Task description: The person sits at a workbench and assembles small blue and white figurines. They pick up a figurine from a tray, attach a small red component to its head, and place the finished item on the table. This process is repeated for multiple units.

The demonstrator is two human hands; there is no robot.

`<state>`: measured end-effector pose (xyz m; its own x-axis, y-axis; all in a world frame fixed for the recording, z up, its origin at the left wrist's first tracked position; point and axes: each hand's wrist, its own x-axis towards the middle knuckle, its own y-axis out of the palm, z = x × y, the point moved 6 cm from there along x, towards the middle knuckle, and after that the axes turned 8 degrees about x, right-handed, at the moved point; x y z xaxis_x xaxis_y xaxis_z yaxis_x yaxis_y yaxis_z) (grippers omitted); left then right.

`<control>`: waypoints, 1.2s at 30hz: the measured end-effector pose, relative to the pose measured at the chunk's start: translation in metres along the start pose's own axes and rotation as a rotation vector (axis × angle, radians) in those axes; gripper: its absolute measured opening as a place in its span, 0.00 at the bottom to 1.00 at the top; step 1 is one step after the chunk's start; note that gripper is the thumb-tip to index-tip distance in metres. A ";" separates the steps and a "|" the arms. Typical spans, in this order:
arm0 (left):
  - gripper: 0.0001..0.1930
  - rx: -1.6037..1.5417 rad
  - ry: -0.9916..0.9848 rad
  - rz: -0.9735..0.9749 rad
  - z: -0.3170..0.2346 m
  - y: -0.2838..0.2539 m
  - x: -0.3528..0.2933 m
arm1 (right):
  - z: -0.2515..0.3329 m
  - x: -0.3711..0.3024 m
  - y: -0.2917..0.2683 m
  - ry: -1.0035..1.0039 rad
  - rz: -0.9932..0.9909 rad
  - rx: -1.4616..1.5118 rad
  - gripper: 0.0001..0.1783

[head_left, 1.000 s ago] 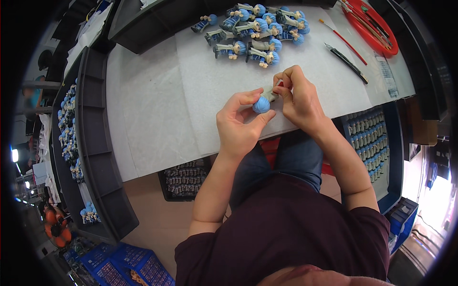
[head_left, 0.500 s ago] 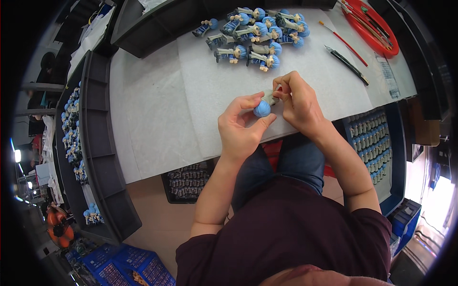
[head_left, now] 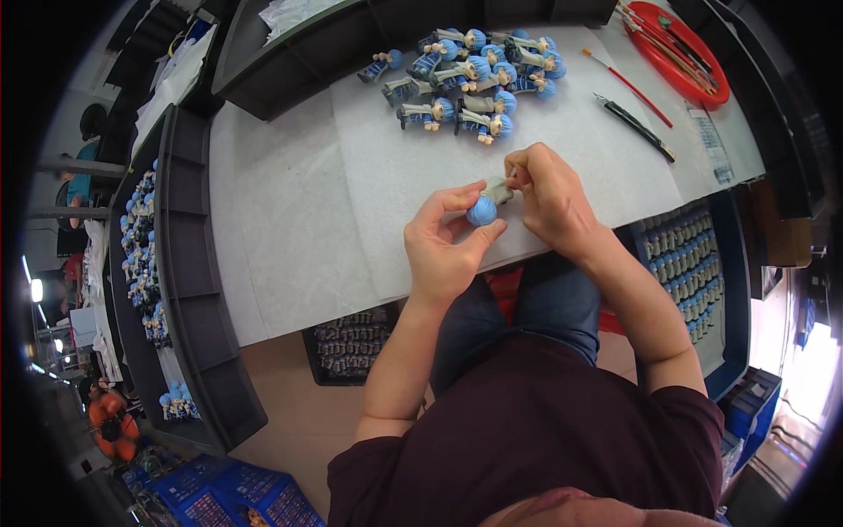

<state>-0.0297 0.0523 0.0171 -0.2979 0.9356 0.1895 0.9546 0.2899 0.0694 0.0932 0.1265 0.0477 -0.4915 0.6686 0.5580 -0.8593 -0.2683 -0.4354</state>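
Above the near part of the table, my left hand (head_left: 445,246) is closed round a small figurine (head_left: 482,211) with blue hair and a pale grey-white body. Its blue head points toward me, between thumb and fingers. At the figurine's far end my right hand (head_left: 555,202) is in a pinch, fingertips touching or very close to the body. What lies between those fingertips is too small to make out. Farther off, a pile of similar figurines (head_left: 474,75) with blue hair and blue-and-white clothes lies on the white sheet (head_left: 369,176).
At the back right are a red oval tray (head_left: 722,92) of brushes, a red-handled brush (head_left: 639,95) and a black pen-like knife (head_left: 634,128). Dark trays (head_left: 189,263) border the left and back. Another tray (head_left: 736,290) with rows of figurines stands below the right edge.
The right fingertips have shifted slightly at the figurine's far end, and a red spot seen there earlier no longer shows. The left hand keeps its hold; the whole view has tilted a little.
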 end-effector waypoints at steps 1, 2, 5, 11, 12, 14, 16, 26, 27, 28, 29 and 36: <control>0.16 0.007 0.004 -0.002 0.000 0.000 -0.001 | -0.006 -0.001 -0.007 0.003 -0.002 -0.048 0.15; 0.17 0.010 0.004 -0.008 0.001 0.000 -0.001 | -0.009 0.000 -0.016 0.038 -0.060 -0.016 0.14; 0.17 -0.001 -0.033 0.003 0.000 0.000 0.002 | 0.008 0.002 -0.023 0.062 -0.169 0.064 0.14; 0.16 -0.006 -0.042 0.001 -0.001 0.001 0.001 | 0.006 -0.002 0.005 -0.010 0.018 0.026 0.17; 0.16 -0.004 -0.037 0.000 -0.001 0.000 0.001 | 0.002 -0.001 0.004 -0.011 0.033 0.013 0.17; 0.16 -0.008 -0.029 -0.001 0.000 0.000 0.000 | 0.003 0.000 -0.001 0.005 -0.027 0.026 0.17; 0.16 -0.014 -0.016 0.000 -0.001 0.000 0.002 | 0.009 0.002 -0.002 -0.007 -0.035 0.031 0.17; 0.16 0.002 0.015 -0.013 0.001 -0.002 -0.001 | 0.009 0.002 0.001 -0.037 0.019 -0.017 0.17; 0.16 -0.004 0.003 -0.007 0.003 -0.001 -0.002 | 0.015 0.000 0.007 -0.045 0.039 -0.006 0.17; 0.16 -0.010 -0.008 -0.001 0.004 0.000 -0.003 | 0.018 -0.002 0.011 -0.054 0.059 0.004 0.17; 0.16 -0.013 -0.007 0.006 0.002 0.001 0.000 | 0.015 -0.001 0.009 -0.057 0.070 -0.013 0.17; 0.16 -0.002 0.012 -0.004 0.002 -0.001 -0.003 | 0.016 0.002 0.007 -0.100 0.087 -0.045 0.16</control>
<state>-0.0294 0.0496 0.0145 -0.3019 0.9319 0.2011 0.9533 0.2933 0.0721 0.0839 0.1151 0.0569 -0.5777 0.5707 0.5837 -0.8066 -0.2894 -0.5154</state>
